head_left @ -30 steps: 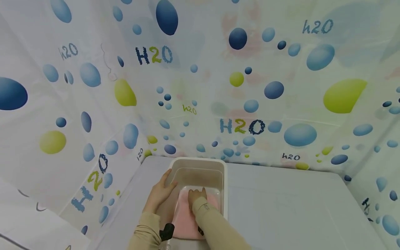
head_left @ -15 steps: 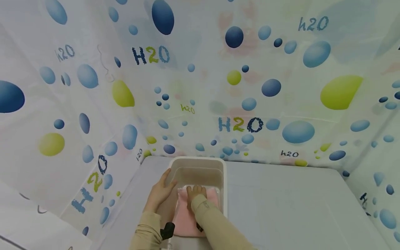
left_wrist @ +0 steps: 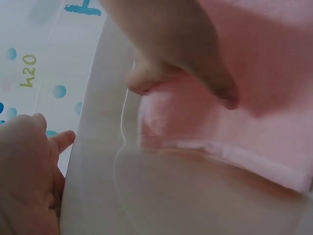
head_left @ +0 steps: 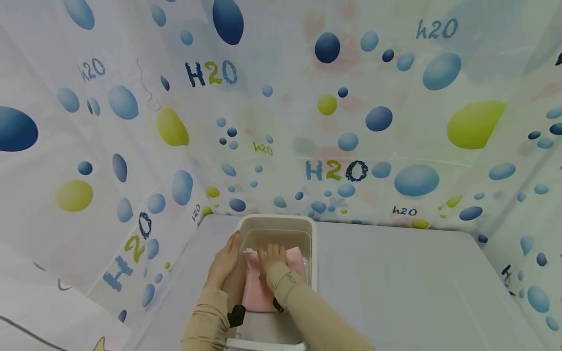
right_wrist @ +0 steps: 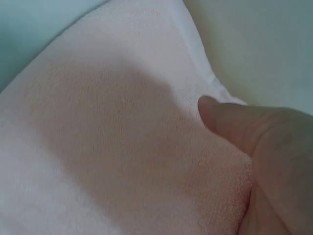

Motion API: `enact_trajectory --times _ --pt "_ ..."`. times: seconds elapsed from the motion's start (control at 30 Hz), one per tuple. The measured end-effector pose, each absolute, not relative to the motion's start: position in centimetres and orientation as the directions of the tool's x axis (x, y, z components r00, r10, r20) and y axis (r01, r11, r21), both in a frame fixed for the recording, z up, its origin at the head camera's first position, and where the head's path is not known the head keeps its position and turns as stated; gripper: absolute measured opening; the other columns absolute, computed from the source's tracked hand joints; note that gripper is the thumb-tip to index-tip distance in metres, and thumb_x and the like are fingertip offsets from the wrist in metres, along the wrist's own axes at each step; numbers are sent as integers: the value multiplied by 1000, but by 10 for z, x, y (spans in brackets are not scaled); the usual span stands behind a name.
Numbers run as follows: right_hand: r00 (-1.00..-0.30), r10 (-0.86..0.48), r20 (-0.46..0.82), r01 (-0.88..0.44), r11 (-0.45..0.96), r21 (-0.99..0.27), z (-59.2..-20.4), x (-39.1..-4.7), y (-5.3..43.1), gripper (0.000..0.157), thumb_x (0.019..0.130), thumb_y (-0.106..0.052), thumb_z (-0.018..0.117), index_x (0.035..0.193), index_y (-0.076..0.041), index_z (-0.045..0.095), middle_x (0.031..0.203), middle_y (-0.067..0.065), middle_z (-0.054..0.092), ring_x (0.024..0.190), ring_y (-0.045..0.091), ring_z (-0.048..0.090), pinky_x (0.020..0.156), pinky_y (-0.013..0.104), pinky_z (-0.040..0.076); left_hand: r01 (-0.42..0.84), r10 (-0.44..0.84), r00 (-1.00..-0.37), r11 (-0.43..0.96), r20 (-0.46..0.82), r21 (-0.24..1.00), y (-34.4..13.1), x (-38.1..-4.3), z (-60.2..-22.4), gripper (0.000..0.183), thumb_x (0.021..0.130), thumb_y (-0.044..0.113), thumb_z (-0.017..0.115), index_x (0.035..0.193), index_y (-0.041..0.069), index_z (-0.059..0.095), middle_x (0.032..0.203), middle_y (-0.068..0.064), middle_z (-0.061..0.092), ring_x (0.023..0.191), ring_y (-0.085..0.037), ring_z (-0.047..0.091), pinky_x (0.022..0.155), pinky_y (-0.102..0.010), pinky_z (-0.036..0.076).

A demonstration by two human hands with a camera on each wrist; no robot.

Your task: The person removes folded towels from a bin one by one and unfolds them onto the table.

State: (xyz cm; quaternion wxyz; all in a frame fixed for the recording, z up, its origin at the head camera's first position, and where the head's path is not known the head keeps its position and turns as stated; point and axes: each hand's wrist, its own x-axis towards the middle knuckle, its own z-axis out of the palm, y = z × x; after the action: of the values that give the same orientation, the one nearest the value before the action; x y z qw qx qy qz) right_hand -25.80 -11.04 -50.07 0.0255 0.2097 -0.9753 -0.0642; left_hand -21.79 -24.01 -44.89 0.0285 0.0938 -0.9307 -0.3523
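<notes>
Pink cloth lying in tub, long axis near-to-far; far end beneath right hand, thumb spread from fingers; left hand, fingers straight, against tub's left side.

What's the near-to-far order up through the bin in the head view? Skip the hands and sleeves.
Bin's near rim → bare bin floor → pink cloth → bin's far wall → bin's far rim → H2O-print backdrop.
</notes>
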Motion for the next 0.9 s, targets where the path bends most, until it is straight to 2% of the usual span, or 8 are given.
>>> enact_trajectory --times 0.23,0.5,0.67,0.77,0.9 --pt "-881 -468 71 -457 881 125 -471 -258 -104 71 72 -55 72 127 -21 43 113 5 51 104 21 47 90 36 41 -184 -200 -978 718 -54 671 -248 -216 -448 66 99 52 10 147 11 26 144 -25 36 129 -50 36 105 -61 30" --pt "-854 -517 61 -515 856 46 -429 -261 -86 80 80 -53 64 144 -18 30 129 8 46 120 23 44 100 41 39 -162 -175 -983 707 -51 689 -253 -217 -447 65 100 49 10 147 8 26 146 -26 31 132 -49 31 109 -59 26" --pt "-850 -524 56 -524 852 17 -397 -264 -70 78 82 -55 60 141 -15 29 132 10 44 122 25 42 98 45 40 -119 -189 -982 655 9 747 -250 -221 -445 68 100 48 9 144 2 31 143 -29 34 132 -47 32 111 -56 24" --pt "-848 -527 52 -527 850 1 -381 -266 -62 74 83 -55 59 139 -15 30 127 10 44 117 26 42 95 45 40 -88 -229 -971 595 64 799 -248 -222 -442 66 101 46 14 141 -2 35 140 -33 37 131 -47 34 111 -55 25" --pt "-852 -520 56 -523 851 -43 -361 -267 -50 74 85 -53 57 140 -16 26 125 10 42 115 27 41 94 44 38 -33 -234 -964 572 125 819 -241 -222 -440 63 102 43 17 144 -4 26 146 -32 28 136 -46 24 114 -53 17"
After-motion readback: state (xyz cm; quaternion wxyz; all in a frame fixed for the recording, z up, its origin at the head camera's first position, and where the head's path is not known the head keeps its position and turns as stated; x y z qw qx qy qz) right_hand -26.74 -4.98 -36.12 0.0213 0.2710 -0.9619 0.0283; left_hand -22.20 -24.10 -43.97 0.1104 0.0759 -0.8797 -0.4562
